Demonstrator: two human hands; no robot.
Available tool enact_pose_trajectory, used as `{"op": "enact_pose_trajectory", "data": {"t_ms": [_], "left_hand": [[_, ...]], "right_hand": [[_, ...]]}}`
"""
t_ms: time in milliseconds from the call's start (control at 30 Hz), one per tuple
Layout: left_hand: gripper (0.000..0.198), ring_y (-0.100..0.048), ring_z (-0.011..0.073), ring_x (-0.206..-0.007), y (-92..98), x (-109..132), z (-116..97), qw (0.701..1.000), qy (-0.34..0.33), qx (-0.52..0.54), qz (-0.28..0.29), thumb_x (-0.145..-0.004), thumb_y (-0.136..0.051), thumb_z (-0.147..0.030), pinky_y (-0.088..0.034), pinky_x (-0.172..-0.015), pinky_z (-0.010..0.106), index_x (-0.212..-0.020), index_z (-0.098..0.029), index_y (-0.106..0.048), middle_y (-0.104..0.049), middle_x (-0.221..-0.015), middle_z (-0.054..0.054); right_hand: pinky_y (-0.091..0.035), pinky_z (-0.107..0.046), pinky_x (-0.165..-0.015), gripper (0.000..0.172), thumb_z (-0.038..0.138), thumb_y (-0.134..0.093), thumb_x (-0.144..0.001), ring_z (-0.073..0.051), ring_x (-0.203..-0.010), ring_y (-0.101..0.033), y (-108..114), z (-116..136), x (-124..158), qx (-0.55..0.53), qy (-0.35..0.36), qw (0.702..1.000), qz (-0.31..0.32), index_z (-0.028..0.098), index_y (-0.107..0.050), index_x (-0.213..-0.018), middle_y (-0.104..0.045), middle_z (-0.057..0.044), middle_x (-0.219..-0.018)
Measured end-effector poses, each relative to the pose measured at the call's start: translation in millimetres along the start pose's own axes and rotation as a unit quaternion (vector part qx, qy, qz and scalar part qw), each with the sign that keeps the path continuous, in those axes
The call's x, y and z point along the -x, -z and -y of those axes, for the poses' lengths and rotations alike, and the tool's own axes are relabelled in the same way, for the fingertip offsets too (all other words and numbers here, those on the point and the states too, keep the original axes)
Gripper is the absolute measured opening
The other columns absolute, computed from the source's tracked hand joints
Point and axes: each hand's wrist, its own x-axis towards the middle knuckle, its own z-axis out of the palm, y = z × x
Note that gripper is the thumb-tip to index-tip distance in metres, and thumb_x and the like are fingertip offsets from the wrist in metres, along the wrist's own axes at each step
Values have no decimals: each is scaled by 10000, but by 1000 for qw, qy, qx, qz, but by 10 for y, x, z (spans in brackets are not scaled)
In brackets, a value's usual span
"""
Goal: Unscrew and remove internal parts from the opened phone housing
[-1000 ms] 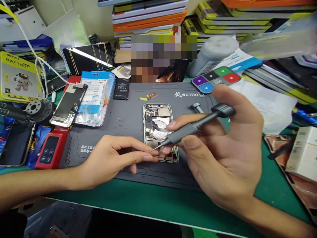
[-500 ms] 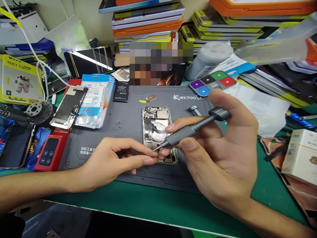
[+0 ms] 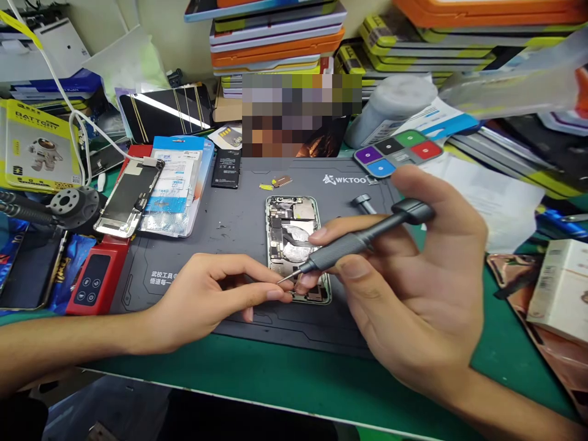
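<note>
While the opened phone (image 3: 289, 236) lay mid-frame on the grey mat (image 3: 220, 220), its long axis running from the top of the picture toward the bottom, both hands met at its lower end. The right hand (image 3: 413, 300) was closed round a slim screwdriver (image 3: 358, 242), which slanted from upper right down to lower left, its tip just off the phone's lower left edge. The left hand (image 3: 206, 300), reaching in from the left, had thumb and forefinger pinched together right at that tip (whether anything tiny sat between them was too small to tell). Bare mat lay left of the phone, a loose bit (image 3: 362, 201) sat near its upper right corner, and the green table (image 3: 298, 380) showed below the mat's near edge.
</note>
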Motion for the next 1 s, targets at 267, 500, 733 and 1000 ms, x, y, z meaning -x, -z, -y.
{"op": "enact_pose_trajectory", "data": {"t_ms": [267, 500, 733, 1000], "left_hand": [[96, -622, 52, -603, -5, -8, -22, 1000, -15, 10, -2, -913, -774, -254, -549, -589, 139, -981, -215, -829, -807, -932, 23], [97, -637, 65, -600, -7, -7, -4, 1000, -6, 19, -8, -895, -791, -258, -550, -568, 148, -966, -213, -840, -815, -937, 43], [84, -619, 55, -567, -18, -2, -27, 1000, -12, 15, -8, -893, -777, -210, -550, -563, 138, -943, -211, -844, -817, -916, 32], [92, -623, 67, -555, -20, -23, -42, 1000, -5, 10, -16, -884, -771, -215, -549, -543, 151, -936, -216, -848, -814, -906, 38]], "right_hand": [[-701, -315, -603, 550, 133, -644, -951, -140, -632, -703, -9, -1, -55, -24, -26, 999, 17, 429, -536, -1402, -727, 5, -1030], [-707, -326, -613, 530, 162, -640, -965, -134, -599, -703, -14, 6, -55, -31, -37, 999, 24, 433, -523, -1405, -716, 9, -1038], [-696, -305, -599, 537, 157, -652, -955, -132, -605, -701, 4, -1, -55, -35, -48, 998, 20, 410, -522, -1411, -723, 5, -1026], [-679, -305, -556, 540, 179, -675, -939, -142, -587, -689, 14, -22, -63, -38, -58, 998, 13, 393, -530, -1413, -725, -4, -1000]]}}
